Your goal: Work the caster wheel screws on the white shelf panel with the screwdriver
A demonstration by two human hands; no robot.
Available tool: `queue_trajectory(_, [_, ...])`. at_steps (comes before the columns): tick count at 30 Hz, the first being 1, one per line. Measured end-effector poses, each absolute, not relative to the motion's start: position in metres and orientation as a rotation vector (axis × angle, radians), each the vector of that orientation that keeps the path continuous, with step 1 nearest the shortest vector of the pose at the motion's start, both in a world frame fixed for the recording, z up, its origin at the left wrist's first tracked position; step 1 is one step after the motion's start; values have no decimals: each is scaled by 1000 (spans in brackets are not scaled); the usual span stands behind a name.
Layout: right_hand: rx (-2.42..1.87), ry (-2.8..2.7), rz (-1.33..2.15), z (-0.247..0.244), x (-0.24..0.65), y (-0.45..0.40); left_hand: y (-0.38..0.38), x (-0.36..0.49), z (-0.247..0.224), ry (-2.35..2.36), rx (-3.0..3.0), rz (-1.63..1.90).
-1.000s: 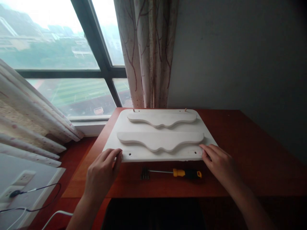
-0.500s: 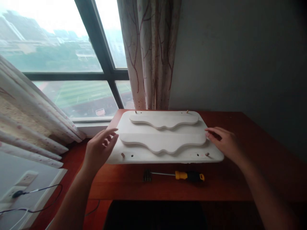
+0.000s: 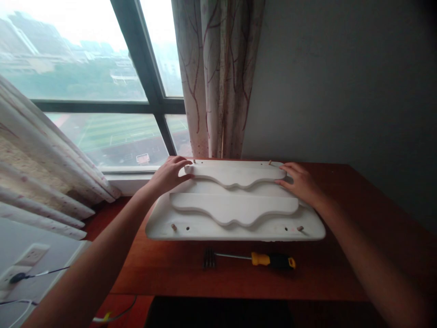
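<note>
A white board (image 3: 205, 232) with rounded corners lies flat, with wooden dowels and small holes near its corners. Two wavy-edged white pieces rest on it, a far one (image 3: 234, 175) and a near one (image 3: 234, 209). My left hand (image 3: 172, 174) grips the far piece's left end between thumb and fingers. At its right end my right hand (image 3: 298, 179) pinches it the same way. Neither hand touches the near piece.
A yellow and black screwdriver (image 3: 273, 260) and several dark screws (image 3: 209, 258) lie on the reddish wooden table (image 3: 164, 269) before the board. Behind are a curtain (image 3: 218, 82) and a window; a wall socket (image 3: 32, 255) is at the left.
Both hands have moved away from me, from beside the near piece to the ends of the far piece, and have closed on it. The view has shifted slightly.
</note>
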State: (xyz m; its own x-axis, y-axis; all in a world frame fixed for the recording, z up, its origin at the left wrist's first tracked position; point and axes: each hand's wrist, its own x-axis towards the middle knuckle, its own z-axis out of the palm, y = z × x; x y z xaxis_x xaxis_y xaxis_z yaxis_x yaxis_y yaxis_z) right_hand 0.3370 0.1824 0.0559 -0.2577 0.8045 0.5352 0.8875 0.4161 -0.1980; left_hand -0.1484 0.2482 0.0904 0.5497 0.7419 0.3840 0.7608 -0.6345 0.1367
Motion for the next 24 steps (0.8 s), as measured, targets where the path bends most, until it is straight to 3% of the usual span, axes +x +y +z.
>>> queue_trajectory(10, [-1516,-2126,-253,53,342,186,245,-141,100,-1275,-2713,-431])
queue_trajectory(24, [-1568,-2189,-84,64,350,208,260,-138,96,-1151,-2673,-381])
